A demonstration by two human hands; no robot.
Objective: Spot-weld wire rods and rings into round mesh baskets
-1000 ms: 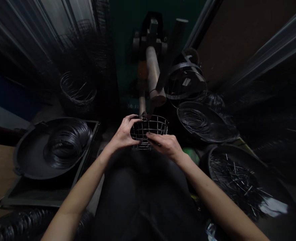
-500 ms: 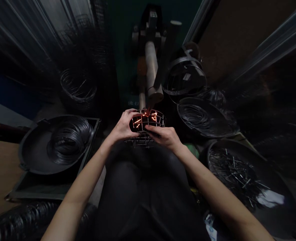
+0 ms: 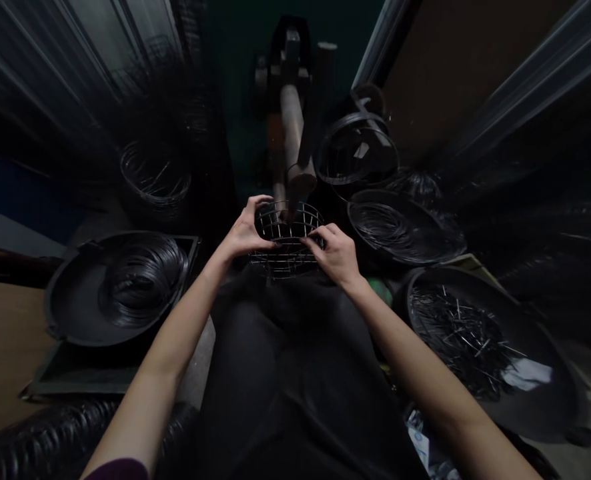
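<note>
A round wire basket (image 3: 291, 257) of thin metal rods is held between my hands, in front of my knees. My left hand (image 3: 246, 231) grips its left side, thumb along the near rim and fingers on the far side. At the near right rim, my right hand (image 3: 334, 251) pinches the wire between thumb and fingers. The spot welder's thick cylindrical arm (image 3: 293, 127) reaches down to the basket, and its dark tip (image 3: 288, 215) sits inside the ring. Whether the tip touches a wire I cannot tell.
On the left, a black pan (image 3: 75, 300) holds a wire coil (image 3: 145, 280). To the right, one pan (image 3: 445, 247) holds wire rings, and a nearer pan (image 3: 540, 333) holds short cut rods (image 3: 468, 340) and a white scrap. Another wire coil (image 3: 155, 175) stands back left.
The orange glowing sparks inside the basket are gone. My right hand has shifted from under the near side to a raised pinch on the right rim. The view has moved slightly.
</note>
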